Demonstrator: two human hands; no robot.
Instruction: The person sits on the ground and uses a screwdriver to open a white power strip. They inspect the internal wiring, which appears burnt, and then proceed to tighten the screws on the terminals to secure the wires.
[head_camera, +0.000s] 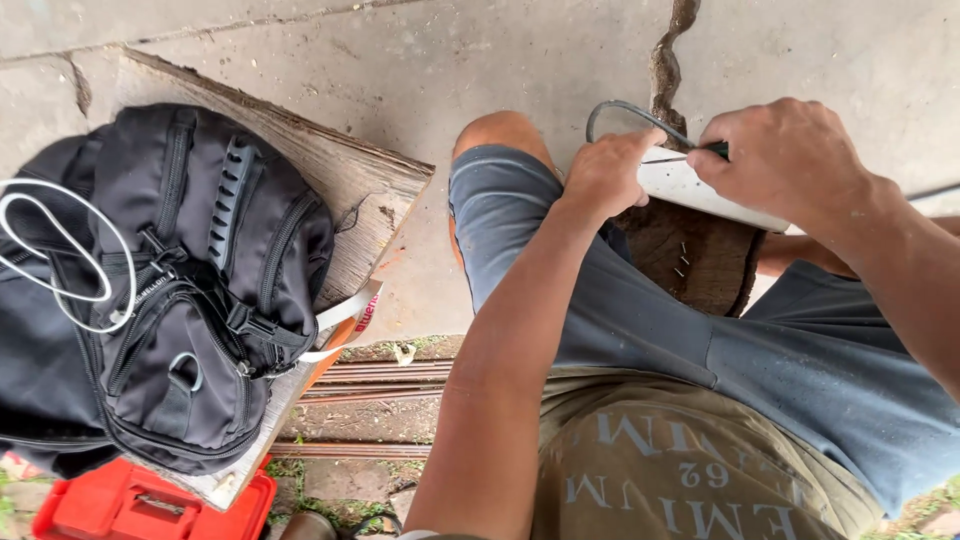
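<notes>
Hands meet over a wood block (700, 255) between my knees. My left hand (607, 175) is closed on the near end of a white strip (690, 187), pinning it to the block top. My right hand (790, 160) is clamped on a thin dark tool (690, 155), its tip touching the strip just beside the left fingers. The strip's long axis runs from the left hand out to the right and slightly toward me, passing under the right hand; both hands touch it, the left nearer its end. A grey cable (625, 112) loops above the left hand. A black backpack (170, 290) lies well apart on a board (350, 180) to the left, beside a red case (140, 505).
</notes>
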